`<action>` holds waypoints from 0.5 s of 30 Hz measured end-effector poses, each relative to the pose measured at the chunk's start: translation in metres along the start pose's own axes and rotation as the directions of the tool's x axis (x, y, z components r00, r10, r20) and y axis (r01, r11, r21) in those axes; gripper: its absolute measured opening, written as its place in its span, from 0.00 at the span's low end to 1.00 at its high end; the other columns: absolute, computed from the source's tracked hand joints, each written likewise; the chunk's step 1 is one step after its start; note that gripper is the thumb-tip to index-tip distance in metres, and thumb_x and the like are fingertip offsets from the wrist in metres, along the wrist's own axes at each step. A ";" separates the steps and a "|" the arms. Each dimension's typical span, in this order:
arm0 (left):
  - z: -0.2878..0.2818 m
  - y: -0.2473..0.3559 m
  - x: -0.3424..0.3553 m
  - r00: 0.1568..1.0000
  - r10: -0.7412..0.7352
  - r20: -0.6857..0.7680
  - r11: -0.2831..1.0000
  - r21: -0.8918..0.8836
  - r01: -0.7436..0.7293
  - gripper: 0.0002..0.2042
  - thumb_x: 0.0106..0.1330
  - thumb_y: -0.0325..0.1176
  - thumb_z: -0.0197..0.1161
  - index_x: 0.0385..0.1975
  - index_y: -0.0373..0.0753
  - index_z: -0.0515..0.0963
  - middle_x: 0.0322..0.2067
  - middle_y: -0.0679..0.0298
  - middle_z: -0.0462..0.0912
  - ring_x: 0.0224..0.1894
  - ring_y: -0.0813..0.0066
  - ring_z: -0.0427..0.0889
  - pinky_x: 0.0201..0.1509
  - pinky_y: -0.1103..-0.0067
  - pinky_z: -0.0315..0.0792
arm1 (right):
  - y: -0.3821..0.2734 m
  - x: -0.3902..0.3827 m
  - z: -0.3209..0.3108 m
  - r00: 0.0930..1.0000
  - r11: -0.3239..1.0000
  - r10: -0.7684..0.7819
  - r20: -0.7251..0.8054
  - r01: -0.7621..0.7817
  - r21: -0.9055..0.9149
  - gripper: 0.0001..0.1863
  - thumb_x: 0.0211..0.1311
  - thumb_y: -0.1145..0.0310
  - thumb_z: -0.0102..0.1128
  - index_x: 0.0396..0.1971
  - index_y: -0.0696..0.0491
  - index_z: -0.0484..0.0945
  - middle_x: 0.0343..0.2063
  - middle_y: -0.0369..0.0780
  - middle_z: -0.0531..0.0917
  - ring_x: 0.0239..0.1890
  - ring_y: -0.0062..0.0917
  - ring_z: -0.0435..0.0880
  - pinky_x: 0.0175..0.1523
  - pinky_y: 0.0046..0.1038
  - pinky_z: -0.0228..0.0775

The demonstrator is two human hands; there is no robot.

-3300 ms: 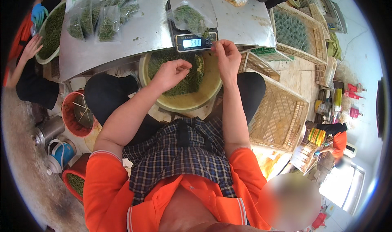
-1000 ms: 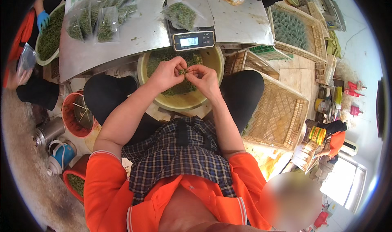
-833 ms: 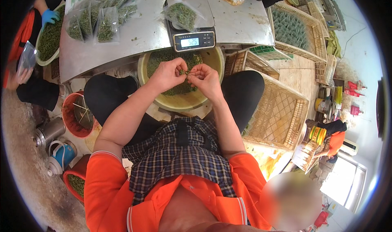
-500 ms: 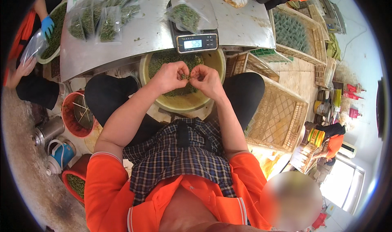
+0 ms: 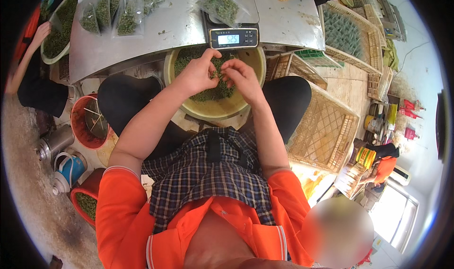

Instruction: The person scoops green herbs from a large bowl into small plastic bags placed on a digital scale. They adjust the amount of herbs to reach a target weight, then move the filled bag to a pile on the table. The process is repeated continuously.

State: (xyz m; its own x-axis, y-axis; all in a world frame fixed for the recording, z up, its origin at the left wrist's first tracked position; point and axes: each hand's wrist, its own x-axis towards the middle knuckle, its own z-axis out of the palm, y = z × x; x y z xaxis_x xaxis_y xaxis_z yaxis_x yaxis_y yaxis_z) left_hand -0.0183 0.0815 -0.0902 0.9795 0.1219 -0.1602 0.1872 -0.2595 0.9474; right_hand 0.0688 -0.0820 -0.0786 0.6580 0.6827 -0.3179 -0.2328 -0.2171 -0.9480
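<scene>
Over a yellow tub (image 5: 259, 72) between my knees, both hands are close together. Curled fingers of my left hand (image 5: 195, 74) hold a small sprig of green berries (image 5: 216, 74), its index finger or thumb sticking out toward the scale. My right hand (image 5: 243, 80) is beside the sprig, fingers bent inward; what they pinch, if anything, is too small to make out. Loose green berries (image 5: 208, 96) lie in the tub. Just beyond, a digital scale (image 5: 234, 38) stands on the metal table (image 5: 179, 27), bearing a clear bag of green berries (image 5: 221, 8).
Several filled clear bags (image 5: 127, 20) lie on the table's left. A co-worker's hand (image 5: 41, 35) is at another tub of berries (image 5: 60, 44). Red buckets (image 5: 78, 127) and a blue flask (image 5: 71, 170) stand left; plastic crates (image 5: 326, 127) are on the right.
My hands have drawn slightly apart, and a digit of my left hand now extends toward the scale. The view has shifted a little. The co-worker's hand at left has moved up toward their tub.
</scene>
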 end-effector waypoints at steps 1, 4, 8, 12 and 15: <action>0.001 0.000 0.001 1.000 0.013 -0.013 0.999 0.051 -0.012 0.30 0.46 0.23 0.67 0.52 0.43 0.64 0.24 0.64 0.78 0.25 0.72 0.79 0.31 0.77 0.73 | 0.004 0.003 0.005 0.998 0.989 -0.062 0.031 0.065 -0.132 0.11 0.56 0.68 0.63 0.35 0.58 0.75 0.28 0.33 0.78 0.28 0.15 0.73 0.33 0.19 0.67; 0.004 0.002 -0.001 1.000 0.008 -0.015 0.973 0.229 -0.005 0.31 0.46 0.22 0.66 0.53 0.43 0.63 0.25 0.60 0.79 0.27 0.63 0.81 0.32 0.72 0.74 | 0.002 0.002 0.010 0.997 0.936 -0.055 0.062 0.073 -0.346 0.13 0.53 0.66 0.66 0.32 0.57 0.75 0.24 0.33 0.78 0.26 0.15 0.73 0.32 0.21 0.67; 0.006 0.000 -0.003 1.000 0.018 0.026 0.966 0.257 -0.024 0.31 0.47 0.22 0.65 0.53 0.43 0.62 0.24 0.58 0.79 0.29 0.59 0.82 0.34 0.70 0.74 | -0.001 0.000 0.015 0.996 0.883 -0.093 0.006 0.086 -0.461 0.08 0.54 0.70 0.64 0.29 0.59 0.77 0.24 0.32 0.79 0.27 0.13 0.74 0.34 0.19 0.68; 0.004 0.006 -0.005 1.000 -0.002 -0.015 0.992 0.129 0.004 0.26 0.47 0.22 0.65 0.48 0.41 0.66 0.24 0.59 0.80 0.29 0.65 0.82 0.34 0.73 0.74 | 0.013 0.002 0.008 0.977 0.934 -0.185 -0.107 0.141 -0.327 0.08 0.54 0.71 0.61 0.32 0.60 0.79 0.24 0.34 0.81 0.27 0.14 0.76 0.34 0.21 0.70; 0.000 0.006 -0.005 0.999 0.032 -0.012 0.993 0.113 -0.030 0.16 0.48 0.23 0.65 0.39 0.37 0.72 0.24 0.60 0.80 0.27 0.70 0.82 0.33 0.76 0.74 | 0.015 -0.001 0.001 0.996 0.947 -0.044 -0.078 0.017 -0.320 0.08 0.55 0.73 0.60 0.34 0.59 0.81 0.24 0.32 0.81 0.26 0.13 0.76 0.32 0.19 0.69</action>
State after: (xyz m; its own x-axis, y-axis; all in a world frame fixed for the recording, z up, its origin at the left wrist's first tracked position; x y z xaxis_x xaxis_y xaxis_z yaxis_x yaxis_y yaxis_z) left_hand -0.0225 0.0792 -0.0837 0.9840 0.1249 -0.1268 0.1648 -0.3701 0.9143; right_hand 0.0643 -0.0855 -0.0920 0.7211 0.6354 -0.2761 0.0202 -0.4177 -0.9084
